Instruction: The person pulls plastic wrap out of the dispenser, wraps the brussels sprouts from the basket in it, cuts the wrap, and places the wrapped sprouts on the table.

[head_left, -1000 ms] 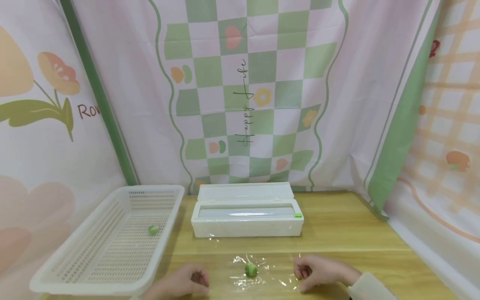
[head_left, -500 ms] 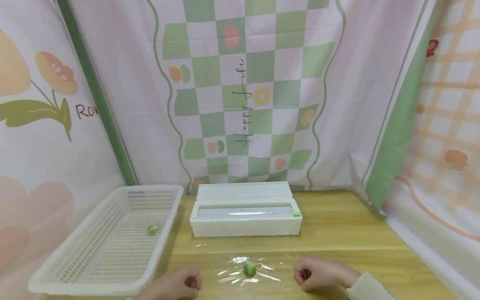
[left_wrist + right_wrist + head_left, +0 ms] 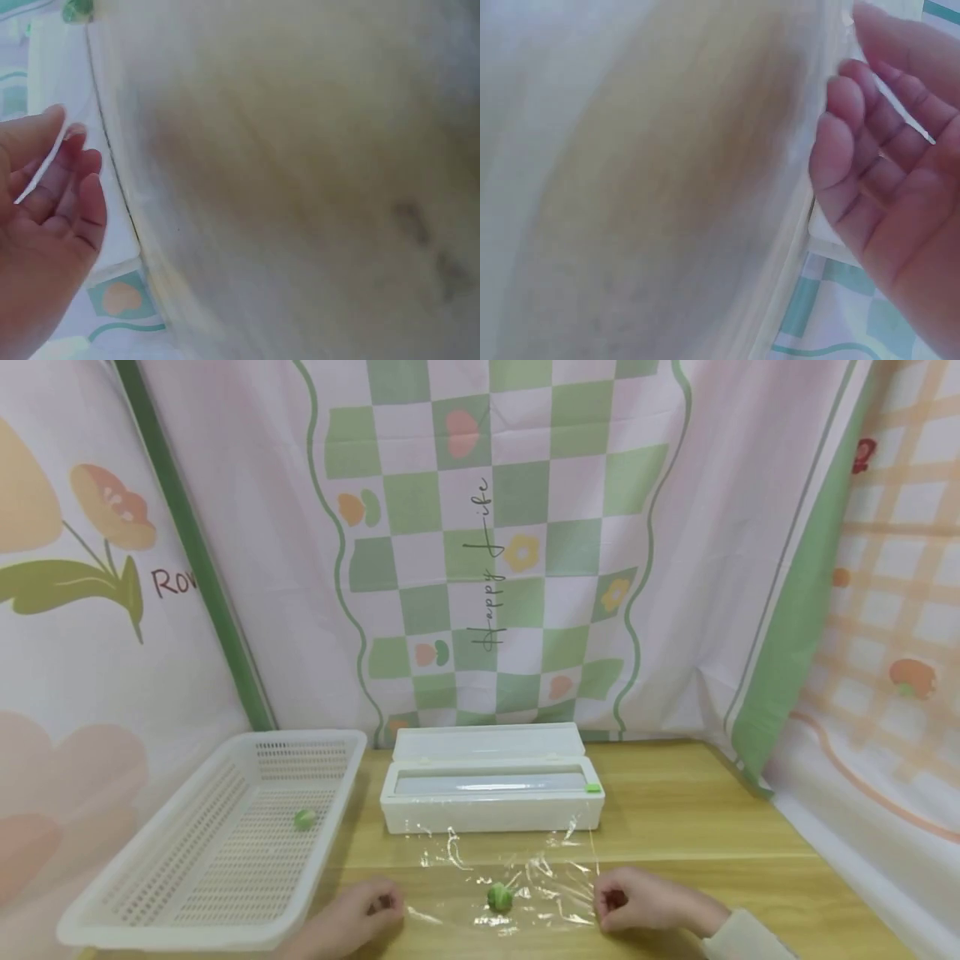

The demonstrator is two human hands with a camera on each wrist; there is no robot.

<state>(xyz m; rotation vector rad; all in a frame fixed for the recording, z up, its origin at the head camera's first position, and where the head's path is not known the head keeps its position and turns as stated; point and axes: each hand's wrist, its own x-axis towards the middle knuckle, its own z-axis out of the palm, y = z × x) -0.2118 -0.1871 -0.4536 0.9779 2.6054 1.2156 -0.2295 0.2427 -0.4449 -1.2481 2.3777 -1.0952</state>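
Over toward five o'clock I can make out one pale cream sleeve [image 3: 747, 937] (plain, as far as it shows), its cuff stopping at the wrist of a bare right hand [image 3: 647, 900]. The left hand [image 3: 354, 913], at seven, is bare too, with rounded fingertips [image 3: 91, 193] and creased joints.

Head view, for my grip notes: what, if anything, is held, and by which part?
Clear film: the left hand pinches its left side, the right hand its right side.
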